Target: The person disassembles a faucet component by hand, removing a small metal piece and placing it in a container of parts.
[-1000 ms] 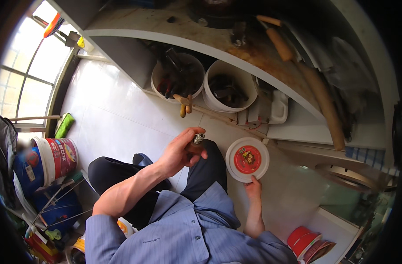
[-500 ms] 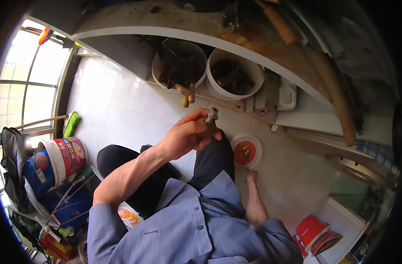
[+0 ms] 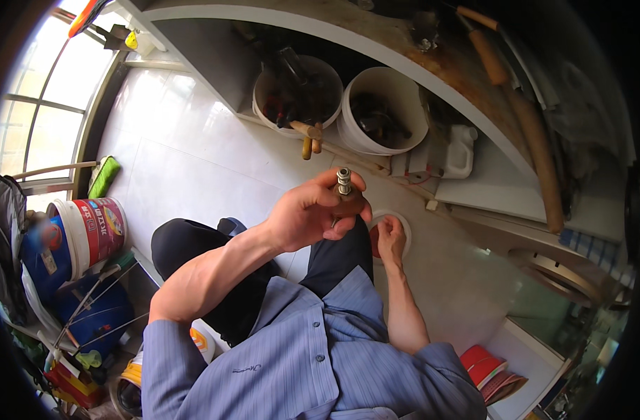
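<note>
My left hand (image 3: 299,217) is closed around a small silver metal fitting (image 3: 343,183) with a ribbed stem. It holds the fitting upright between thumb and fingers, above my knee; the fitting's lower end is partly hidden. My right hand (image 3: 390,239) is over a small round white dish (image 3: 406,227) with a red inside, on the floor to the right of my leg. The fingers of that hand are drawn together, and what they hold, if anything, is too small to make out. The hand covers most of the dish.
Ahead under a shelf stand a white bucket (image 3: 260,84) of tools with wooden handles and another white bucket (image 3: 419,136) of dark items. A white jug (image 3: 461,152) is beside them. Printed buckets (image 3: 99,227) and a green brush (image 3: 105,176) are at left, red containers (image 3: 482,365) at lower right.
My right hand has risen from beside the dish to above it, and its fingers have curled together. My left hand has turned the fitting more upright. The view has shifted slightly.
</note>
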Demonstrator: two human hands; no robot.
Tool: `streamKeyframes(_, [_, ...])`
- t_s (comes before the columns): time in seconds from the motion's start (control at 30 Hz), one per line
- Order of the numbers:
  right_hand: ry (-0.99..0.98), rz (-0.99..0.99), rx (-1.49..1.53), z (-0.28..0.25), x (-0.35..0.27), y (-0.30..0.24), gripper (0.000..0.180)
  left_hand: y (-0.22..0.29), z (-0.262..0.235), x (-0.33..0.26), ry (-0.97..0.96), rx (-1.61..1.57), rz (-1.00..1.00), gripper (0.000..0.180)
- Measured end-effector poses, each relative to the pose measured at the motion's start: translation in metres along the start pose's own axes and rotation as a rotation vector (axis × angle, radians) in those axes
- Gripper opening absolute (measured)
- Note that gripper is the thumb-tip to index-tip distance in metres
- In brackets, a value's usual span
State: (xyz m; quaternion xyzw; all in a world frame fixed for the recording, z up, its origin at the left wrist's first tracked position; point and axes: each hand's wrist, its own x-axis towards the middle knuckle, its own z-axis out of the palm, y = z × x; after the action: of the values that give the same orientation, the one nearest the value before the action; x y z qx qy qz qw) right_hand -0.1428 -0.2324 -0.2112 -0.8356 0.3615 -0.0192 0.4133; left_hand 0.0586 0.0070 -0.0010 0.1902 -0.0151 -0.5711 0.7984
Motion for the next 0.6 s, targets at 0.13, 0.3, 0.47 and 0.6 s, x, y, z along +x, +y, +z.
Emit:
streamKeyframes(0.13, [-0.054, -0.146, 0.044, 0.018, -0.007, -0.034, 0.032, -0.006, -0.001, -0.007, -0.055, -0.118, -0.008, 0.039])
streamKeyframes(0.3, [-0.245, -0.31, 0.033, 0.036, -0.025, -0.067, 0.023, -0.01, -0.003, -0.016, -0.186, -0.176, -0.011, 0.042])
streamKeyframes(0.47, [-0.194, -0.545, -0.04, 0.053, -0.025, -0.056, 0.019, -0.018, -0.003, -0.023, -0.225, -0.043, 0.072, 0.046])
streamKeyframes(0.6, [-0.205, -0.496, -0.035, 0.053, -0.021, -0.05, 0.021, -0.022, 0.002, -0.029, -0.222, 0.091, 0.139, 0.049])
